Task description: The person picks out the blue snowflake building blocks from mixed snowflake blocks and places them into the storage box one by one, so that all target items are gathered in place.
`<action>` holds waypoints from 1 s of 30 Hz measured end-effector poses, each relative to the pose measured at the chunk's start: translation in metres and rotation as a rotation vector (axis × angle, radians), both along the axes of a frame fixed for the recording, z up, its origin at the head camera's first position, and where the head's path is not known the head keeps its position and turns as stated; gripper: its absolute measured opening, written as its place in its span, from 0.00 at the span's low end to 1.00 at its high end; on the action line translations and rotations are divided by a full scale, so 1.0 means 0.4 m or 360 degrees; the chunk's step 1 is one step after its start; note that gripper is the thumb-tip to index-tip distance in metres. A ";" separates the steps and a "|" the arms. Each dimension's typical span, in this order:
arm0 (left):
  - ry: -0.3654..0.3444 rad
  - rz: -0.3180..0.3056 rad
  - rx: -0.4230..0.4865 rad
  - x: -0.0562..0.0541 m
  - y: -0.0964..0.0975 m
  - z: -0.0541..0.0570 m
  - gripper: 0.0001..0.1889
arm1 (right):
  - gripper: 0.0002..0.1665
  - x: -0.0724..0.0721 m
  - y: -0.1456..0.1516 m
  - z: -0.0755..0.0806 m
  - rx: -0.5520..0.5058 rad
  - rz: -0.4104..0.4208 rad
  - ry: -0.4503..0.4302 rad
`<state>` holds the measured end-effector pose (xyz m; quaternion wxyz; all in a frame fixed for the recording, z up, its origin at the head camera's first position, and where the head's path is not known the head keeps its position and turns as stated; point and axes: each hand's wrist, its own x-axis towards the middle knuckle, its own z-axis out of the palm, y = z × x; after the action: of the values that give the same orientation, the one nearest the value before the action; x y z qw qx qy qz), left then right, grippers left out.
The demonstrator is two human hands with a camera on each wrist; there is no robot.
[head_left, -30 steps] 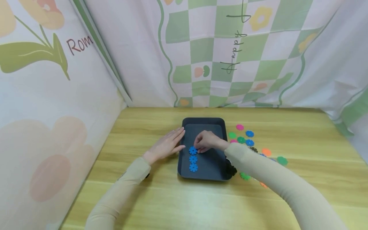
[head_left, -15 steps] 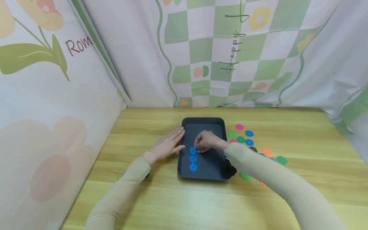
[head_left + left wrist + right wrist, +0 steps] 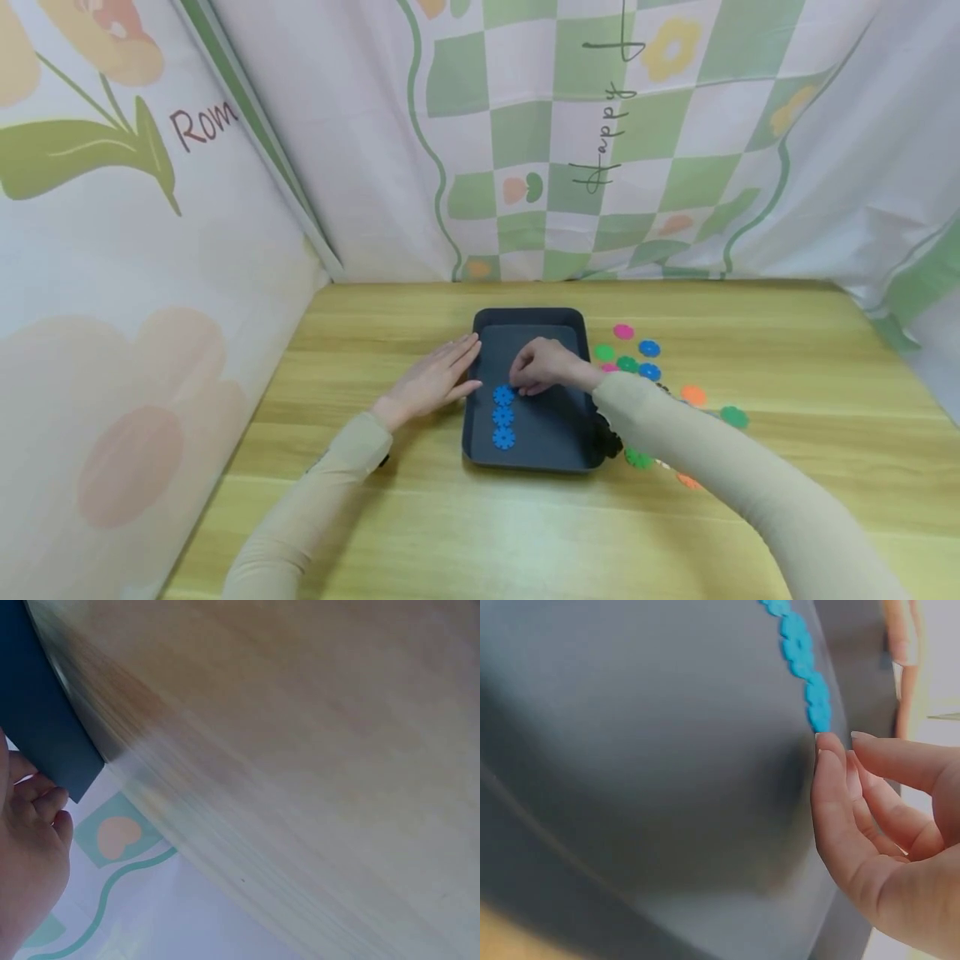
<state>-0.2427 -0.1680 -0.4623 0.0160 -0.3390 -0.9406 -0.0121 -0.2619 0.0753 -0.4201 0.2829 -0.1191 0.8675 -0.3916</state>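
Note:
A dark grey tray [image 3: 551,442] holds three blue flower-shaped discs [image 3: 503,415] in a column along its left side. My right hand [image 3: 543,367] is over the tray, fingertips right at the upper disc. In the right wrist view its bent fingers [image 3: 832,799] meet the end of the blue row [image 3: 799,649], and a small gap shows between thumb and fingertip with nothing in it. My left hand [image 3: 431,379] rests with extended fingers against the tray's left rim. The left wrist view shows that hand [image 3: 34,847] at the tray's side wall [image 3: 45,705].
Several loose flower discs lie right of the tray, among them a pink disc [image 3: 623,332], a blue disc [image 3: 649,348], an orange disc [image 3: 693,395] and a green disc [image 3: 734,417]. Black discs [image 3: 611,442] sit by its right rim. A patterned curtain [image 3: 525,133] hangs behind the wooden table [image 3: 390,533].
My right hand has shifted slightly right, away from the upper blue disc. The left hand stays at the tray rim, and the blue row keeps its arrangement.

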 end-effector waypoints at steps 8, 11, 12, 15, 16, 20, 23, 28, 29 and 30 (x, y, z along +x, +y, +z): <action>-0.0003 -0.0004 0.0019 0.005 0.003 -0.006 0.37 | 0.11 0.000 0.070 0.054 -0.0107 0.0037 0.0062; -0.0001 -0.0002 0.0019 0.006 0.002 -0.007 0.37 | 0.14 0.001 0.107 0.077 -0.0141 0.0046 0.0082; 0.0001 0.0001 0.0016 0.006 0.002 -0.007 0.37 | 0.15 0.002 0.119 0.085 -0.0146 0.0053 0.0088; 0.0003 0.0001 0.0014 0.007 0.002 -0.007 0.37 | 0.16 0.007 0.159 0.105 -0.0140 0.0043 0.0110; 0.0004 0.0003 0.0015 0.007 0.002 -0.007 0.37 | 0.16 0.008 0.174 0.109 -0.0143 0.0039 0.0120; 0.0008 0.0004 0.0011 0.006 0.002 -0.007 0.37 | 0.17 0.011 0.236 0.114 -0.0153 -0.0009 0.0160; 0.0005 0.0011 0.0008 0.009 0.002 -0.004 0.37 | 0.20 0.007 0.287 0.100 -0.0134 -0.0055 0.0180; 0.0014 0.0009 0.0003 0.011 0.002 -0.002 0.37 | 0.24 0.002 0.364 0.076 -0.0066 -0.0159 0.0167; 0.0017 0.0007 0.0002 0.011 0.003 -0.001 0.37 | 0.25 0.000 0.377 0.073 -0.0060 -0.0180 0.0165; 0.0018 0.0005 0.0003 0.011 0.003 -0.002 0.37 | 0.25 -0.002 0.390 0.071 -0.0056 -0.0197 0.0165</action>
<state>-0.2383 -0.1668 -0.4629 0.0216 -0.3375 -0.9410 -0.0109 -0.2626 0.2314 -0.3916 0.2107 -0.0902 0.8795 -0.4170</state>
